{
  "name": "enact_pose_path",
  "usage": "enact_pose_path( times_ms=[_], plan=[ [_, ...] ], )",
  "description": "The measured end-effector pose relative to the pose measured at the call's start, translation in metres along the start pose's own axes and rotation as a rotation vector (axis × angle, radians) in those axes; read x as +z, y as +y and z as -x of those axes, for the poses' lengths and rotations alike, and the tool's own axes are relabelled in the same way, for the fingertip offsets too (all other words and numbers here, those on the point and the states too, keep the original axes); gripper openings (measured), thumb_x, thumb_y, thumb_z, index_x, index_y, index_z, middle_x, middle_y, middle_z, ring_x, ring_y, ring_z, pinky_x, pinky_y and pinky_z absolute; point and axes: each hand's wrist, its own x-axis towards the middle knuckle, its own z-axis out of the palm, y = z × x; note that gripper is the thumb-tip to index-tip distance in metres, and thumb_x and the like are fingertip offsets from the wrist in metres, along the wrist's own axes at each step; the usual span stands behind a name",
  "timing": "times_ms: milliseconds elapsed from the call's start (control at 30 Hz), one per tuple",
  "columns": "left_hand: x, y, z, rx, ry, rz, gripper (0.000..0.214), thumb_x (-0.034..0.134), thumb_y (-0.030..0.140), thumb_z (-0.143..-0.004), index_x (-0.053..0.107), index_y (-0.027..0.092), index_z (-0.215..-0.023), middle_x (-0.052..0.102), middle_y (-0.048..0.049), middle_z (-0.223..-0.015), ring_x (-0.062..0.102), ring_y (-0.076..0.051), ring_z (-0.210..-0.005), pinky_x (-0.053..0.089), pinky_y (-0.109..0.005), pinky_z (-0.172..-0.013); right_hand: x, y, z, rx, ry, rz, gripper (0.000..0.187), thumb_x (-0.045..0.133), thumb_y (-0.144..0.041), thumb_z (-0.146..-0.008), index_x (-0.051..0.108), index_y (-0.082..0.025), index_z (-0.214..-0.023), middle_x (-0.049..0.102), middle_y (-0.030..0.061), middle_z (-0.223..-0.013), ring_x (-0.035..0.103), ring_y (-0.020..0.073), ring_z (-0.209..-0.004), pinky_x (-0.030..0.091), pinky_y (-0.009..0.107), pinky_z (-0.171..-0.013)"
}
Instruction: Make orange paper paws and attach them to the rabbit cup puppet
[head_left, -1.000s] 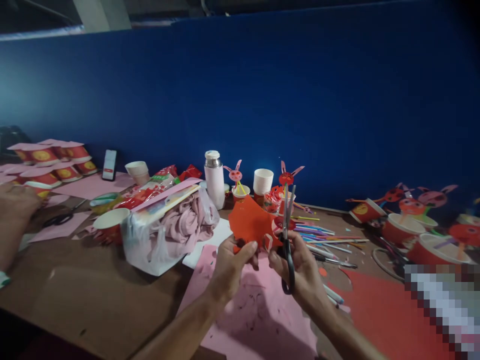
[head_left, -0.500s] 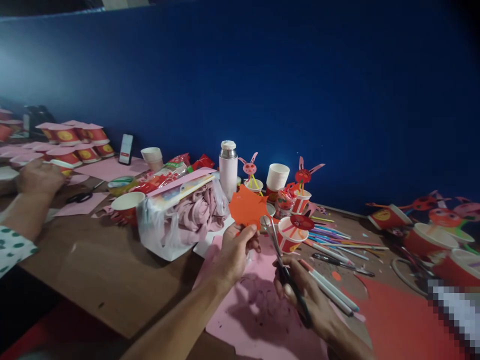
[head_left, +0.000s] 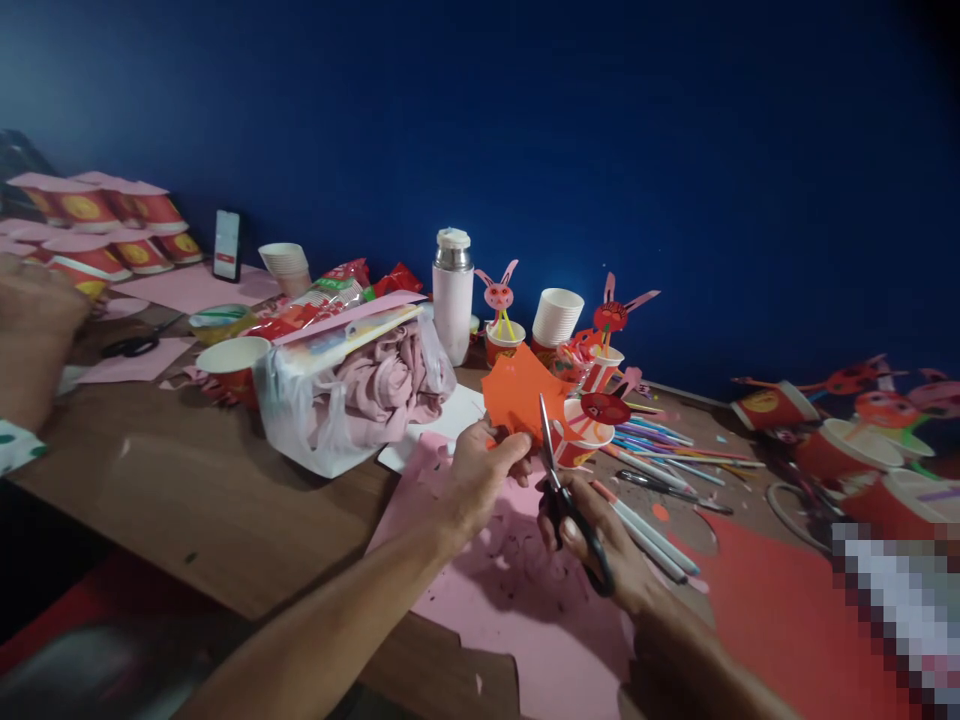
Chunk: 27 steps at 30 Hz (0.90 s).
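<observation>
While orange paper (head_left: 517,390) is gripped by left hand (head_left: 480,475), scissors (head_left: 553,472) by right hand (head_left: 616,535) | rabbit-eared figures (head_left: 499,295) are seen assembled | orange paper is judged part-cut

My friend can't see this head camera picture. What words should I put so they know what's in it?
A person's left hand holds orange paper while the right hand holds scissors near its edge, above a pink sheet on a brown table. Behind stand a pale bottle and rabbit faces in paper cups, before a blue wall.
</observation>
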Motion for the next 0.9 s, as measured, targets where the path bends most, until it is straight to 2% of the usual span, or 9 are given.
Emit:
enact_pose_path(
  times_ms=[100, 233, 400, 533, 733, 900],
  plan=[
    [0.003, 0.001, 0.001, -0.036, 0.005, 0.005, 0.008, 0.056, 0.02, -0.062, 0.055, 0.014, -0.067, 0.054, 0.0032, -0.052, 0.043, -0.006, -0.039, 0.036, -0.02, -0.041, -0.001, 0.002, 0.0, -0.006, 0.011, 0.024, 0.046, 0.049, -0.06, -0.076, 0.041, -0.02, -0.098, 0.045, -0.0014, -0.068, 0.039, 0.0119, -0.06, 0.032, 0.024, -0.052],
    [0.006, 0.003, 0.002, -0.055, 0.005, -0.022, 0.005, 0.054, 0.02, -0.062, 0.052, 0.015, -0.059, 0.049, 0.0048, -0.045, 0.042, -0.007, -0.038, 0.035, -0.02, -0.041, -0.002, 0.002, 0.0, 0.001, 0.025, 0.043, 0.046, 0.048, -0.06, -0.076, 0.042, -0.02, -0.097, 0.045, -0.0011, -0.069, 0.039, 0.0123, -0.06, 0.034, 0.024, -0.05],
    [0.003, 0.0, 0.002, -0.028, -0.047, -0.038, 0.008, 0.05, 0.016, -0.065, 0.054, 0.015, -0.058, 0.049, 0.0034, -0.045, 0.045, -0.008, -0.04, 0.038, -0.02, -0.044, 0.0, -0.017, 0.004, 0.078, 0.077, 0.139, 0.044, 0.051, -0.062, -0.072, 0.048, -0.023, -0.09, 0.046, 0.0002, -0.07, 0.043, 0.0144, -0.06, 0.038, 0.025, -0.05],
    [0.001, -0.003, 0.0, -0.026, -0.059, -0.047, 0.01, 0.05, 0.016, -0.065, 0.055, 0.015, -0.057, 0.05, 0.0017, -0.045, 0.044, -0.008, -0.04, 0.038, -0.021, -0.044, 0.003, -0.03, 0.006, 0.113, 0.085, 0.128, 0.044, 0.051, -0.063, -0.071, 0.049, -0.024, -0.091, 0.045, -0.0007, -0.067, 0.042, 0.0143, -0.058, 0.038, 0.026, -0.051],
    [0.0, -0.002, 0.001, -0.014, -0.05, -0.076, 0.009, 0.051, 0.016, -0.066, 0.055, 0.015, -0.058, 0.051, 0.0012, -0.045, 0.046, -0.009, -0.041, 0.039, -0.022, -0.046, 0.002, -0.017, 0.003, 0.12, 0.097, 0.061, 0.052, 0.056, -0.064, -0.066, 0.046, -0.02, -0.091, 0.044, -0.0028, -0.062, 0.039, 0.0115, -0.054, 0.036, 0.025, -0.05],
    [0.002, 0.0, 0.001, -0.023, -0.047, -0.053, 0.006, 0.052, 0.017, -0.065, 0.055, 0.014, -0.061, 0.052, 0.0016, -0.049, 0.046, -0.009, -0.041, 0.039, -0.022, -0.044, 0.0, -0.007, 0.003, 0.128, 0.111, 0.043, 0.049, 0.057, -0.06, -0.068, 0.045, -0.019, -0.092, 0.044, -0.0043, -0.057, 0.04, 0.0103, -0.05, 0.036, 0.024, -0.047]
  ],
)
